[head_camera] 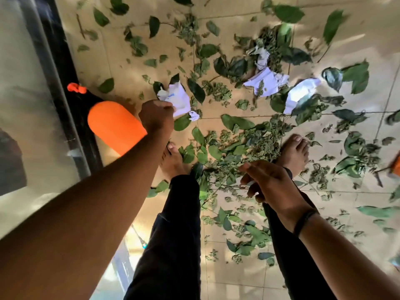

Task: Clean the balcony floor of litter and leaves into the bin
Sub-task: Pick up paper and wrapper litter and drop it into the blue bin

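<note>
One crumpled white paper sheet with faint blue print (pixel 176 100) pinched at its near edge by curled left hand (pixel 156 118), low over beige tiled floor (pixel 121 61). Just left of that grip, rounded orange plastic object (pixel 115 126), blurred, beside dark door frame (pixel 65 87). Beyond grip and to its right, two more crumpled white papers (pixel 265 82) among scattered green leaves (pixel 249 144). Nearer, two bare feet (pixel 294 152) on leaves. Right hand (pixel 270 182) above them, fingers loosely bent, something thin and pale between them, cannot tell what.
</note>
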Demonstrator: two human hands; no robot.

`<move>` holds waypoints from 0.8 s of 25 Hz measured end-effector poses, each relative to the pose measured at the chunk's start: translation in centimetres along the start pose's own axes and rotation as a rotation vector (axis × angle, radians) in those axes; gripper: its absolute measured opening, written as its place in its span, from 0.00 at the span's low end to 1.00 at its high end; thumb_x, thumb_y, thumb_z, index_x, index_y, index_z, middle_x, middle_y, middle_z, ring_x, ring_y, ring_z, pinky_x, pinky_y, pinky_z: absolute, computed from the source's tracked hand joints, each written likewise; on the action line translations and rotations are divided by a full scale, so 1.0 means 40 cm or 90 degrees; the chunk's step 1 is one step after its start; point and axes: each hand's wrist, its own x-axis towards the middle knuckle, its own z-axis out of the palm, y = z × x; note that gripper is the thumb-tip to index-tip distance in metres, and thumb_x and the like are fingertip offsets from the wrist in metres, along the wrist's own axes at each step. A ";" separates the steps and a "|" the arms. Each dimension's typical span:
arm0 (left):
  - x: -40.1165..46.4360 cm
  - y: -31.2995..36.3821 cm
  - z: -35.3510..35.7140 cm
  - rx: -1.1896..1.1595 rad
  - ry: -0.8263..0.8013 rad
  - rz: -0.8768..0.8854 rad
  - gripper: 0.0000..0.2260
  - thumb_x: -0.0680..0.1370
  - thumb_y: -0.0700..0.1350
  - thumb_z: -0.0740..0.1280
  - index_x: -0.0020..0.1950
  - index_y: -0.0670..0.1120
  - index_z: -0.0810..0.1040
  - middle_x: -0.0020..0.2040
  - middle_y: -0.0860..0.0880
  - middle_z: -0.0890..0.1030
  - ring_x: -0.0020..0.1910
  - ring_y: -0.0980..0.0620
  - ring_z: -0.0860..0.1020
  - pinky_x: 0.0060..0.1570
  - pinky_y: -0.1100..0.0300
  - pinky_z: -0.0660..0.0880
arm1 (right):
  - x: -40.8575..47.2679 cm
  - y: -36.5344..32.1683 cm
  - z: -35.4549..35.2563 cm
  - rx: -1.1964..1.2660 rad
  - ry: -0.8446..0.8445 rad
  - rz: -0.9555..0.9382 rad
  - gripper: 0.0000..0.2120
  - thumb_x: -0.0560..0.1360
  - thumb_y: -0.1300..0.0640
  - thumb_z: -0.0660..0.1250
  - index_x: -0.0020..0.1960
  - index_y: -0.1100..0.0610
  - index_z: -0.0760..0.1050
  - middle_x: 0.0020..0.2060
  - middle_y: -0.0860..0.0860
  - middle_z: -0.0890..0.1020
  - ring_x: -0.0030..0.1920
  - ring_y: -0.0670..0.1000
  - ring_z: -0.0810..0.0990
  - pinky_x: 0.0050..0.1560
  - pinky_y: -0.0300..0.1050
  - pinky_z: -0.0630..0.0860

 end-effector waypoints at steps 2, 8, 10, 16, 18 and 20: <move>-0.011 0.117 -0.148 -0.287 -0.234 -0.141 0.19 0.63 0.58 0.82 0.51 0.54 0.86 0.44 0.49 0.86 0.40 0.59 0.82 0.37 0.60 0.78 | 0.001 -0.002 0.003 0.019 0.014 0.008 0.15 0.78 0.44 0.68 0.51 0.57 0.81 0.41 0.56 0.83 0.33 0.51 0.78 0.28 0.39 0.70; -0.258 0.377 -0.549 -0.570 -0.687 -0.052 0.09 0.67 0.32 0.78 0.40 0.41 0.82 0.38 0.42 0.85 0.39 0.45 0.83 0.43 0.53 0.81 | -0.016 -0.014 0.058 0.186 -0.082 0.056 0.26 0.70 0.39 0.71 0.60 0.56 0.79 0.51 0.55 0.86 0.49 0.58 0.86 0.48 0.54 0.82; -0.289 0.366 -0.538 -0.524 -0.759 -0.038 0.09 0.67 0.32 0.78 0.43 0.38 0.82 0.40 0.42 0.84 0.41 0.45 0.82 0.48 0.48 0.81 | -0.018 -0.012 0.069 0.173 -0.034 0.042 0.14 0.74 0.50 0.73 0.54 0.58 0.81 0.48 0.56 0.87 0.45 0.55 0.87 0.42 0.50 0.83; -0.200 0.386 -0.408 -0.524 -0.555 -0.214 0.08 0.76 0.38 0.74 0.53 0.39 0.82 0.42 0.45 0.86 0.38 0.50 0.84 0.36 0.60 0.82 | -0.006 -0.033 0.045 0.219 0.130 -0.019 0.11 0.77 0.66 0.70 0.42 0.53 0.75 0.39 0.49 0.83 0.39 0.53 0.85 0.40 0.53 0.84; -0.131 0.397 -0.321 -0.447 -0.449 -0.240 0.05 0.77 0.37 0.73 0.52 0.40 0.83 0.41 0.46 0.85 0.35 0.51 0.83 0.33 0.59 0.82 | 0.001 -0.040 0.042 0.249 0.125 -0.024 0.12 0.77 0.67 0.69 0.42 0.52 0.74 0.38 0.48 0.83 0.37 0.51 0.85 0.38 0.51 0.84; -0.074 0.412 -0.232 -0.344 -0.407 -0.202 0.04 0.76 0.38 0.73 0.47 0.46 0.84 0.43 0.46 0.86 0.39 0.49 0.84 0.43 0.56 0.83 | 0.013 -0.045 0.038 0.257 0.116 -0.022 0.10 0.77 0.67 0.70 0.42 0.53 0.77 0.38 0.50 0.85 0.35 0.51 0.86 0.34 0.48 0.84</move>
